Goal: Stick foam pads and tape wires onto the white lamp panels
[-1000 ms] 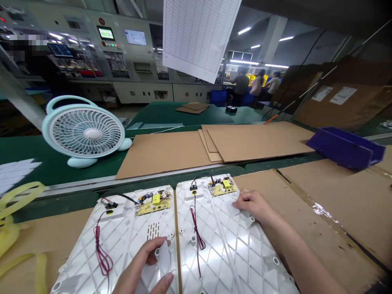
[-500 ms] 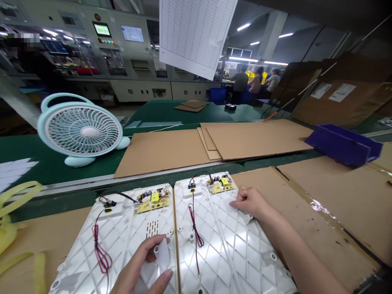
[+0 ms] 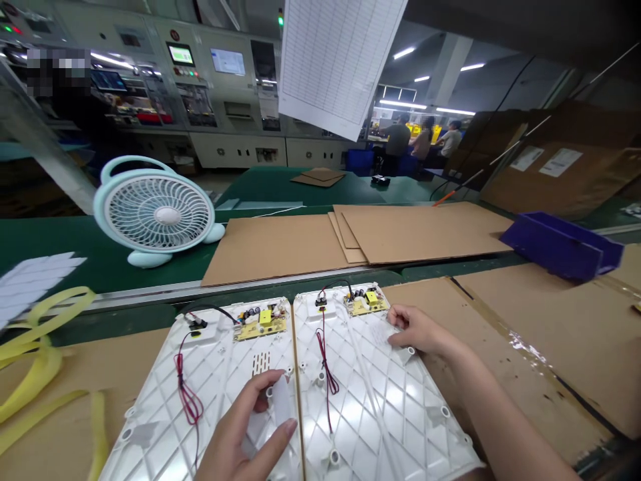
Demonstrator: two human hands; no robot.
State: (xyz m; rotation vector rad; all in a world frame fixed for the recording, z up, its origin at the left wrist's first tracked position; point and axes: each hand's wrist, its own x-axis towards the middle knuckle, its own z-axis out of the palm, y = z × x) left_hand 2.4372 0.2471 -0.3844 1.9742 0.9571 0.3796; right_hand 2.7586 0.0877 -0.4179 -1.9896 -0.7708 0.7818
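Two white ribbed plastic panels lie side by side on cardboard, the left panel (image 3: 210,381) and the right panel (image 3: 380,407). Each carries a small yellow circuit board (image 3: 263,324) near its far edge and a red wire (image 3: 186,394). My left hand (image 3: 250,434) is at the left panel's near right corner, thumb and fingers pinched on a small white strip (image 3: 280,404). My right hand (image 3: 418,329) rests with curled fingers on the right panel's far right part, pressing a small white patch (image 3: 383,332) beside the second circuit board (image 3: 365,304).
A pale blue desk fan (image 3: 157,217) stands on the green conveyor at left. Flat cardboard sheets (image 3: 400,230) lie beyond the panels. A purple bin (image 3: 563,247) sits at right, yellow straps (image 3: 40,354) at left. People stand far back by machine cabinets.
The view has shifted a little, so everything sits further right in frame. Both hands stay at the same spots on the panels.
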